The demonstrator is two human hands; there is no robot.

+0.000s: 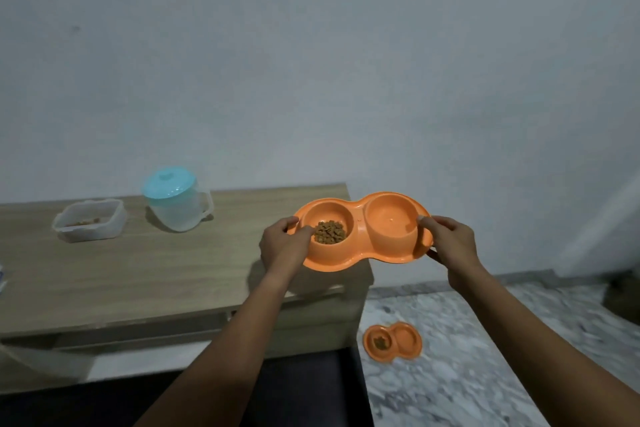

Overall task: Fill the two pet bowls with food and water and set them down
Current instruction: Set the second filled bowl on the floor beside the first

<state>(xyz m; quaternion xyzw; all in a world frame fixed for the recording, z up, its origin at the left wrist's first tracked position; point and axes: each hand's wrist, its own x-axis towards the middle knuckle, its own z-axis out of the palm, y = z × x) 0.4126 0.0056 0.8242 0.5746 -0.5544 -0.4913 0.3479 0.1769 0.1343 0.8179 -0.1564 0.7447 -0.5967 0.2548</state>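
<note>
An orange double pet bowl (360, 253) is held in the air past the right end of the wooden table (138, 274). Its left cup holds brown kibble (330, 232); its right cup (391, 218) looks to hold clear water. My left hand (282, 244) grips the bowl's left rim and my right hand (446, 241) grips its right rim. A second orange double bowl (393, 341) lies on the marble floor below, with kibble in its left cup.
On the table stand a clear jug with a light blue lid (176, 201) and an open clear food container (89, 220) with a little kibble. A grey wall rises behind. The marble floor (467, 357) spreads to the right.
</note>
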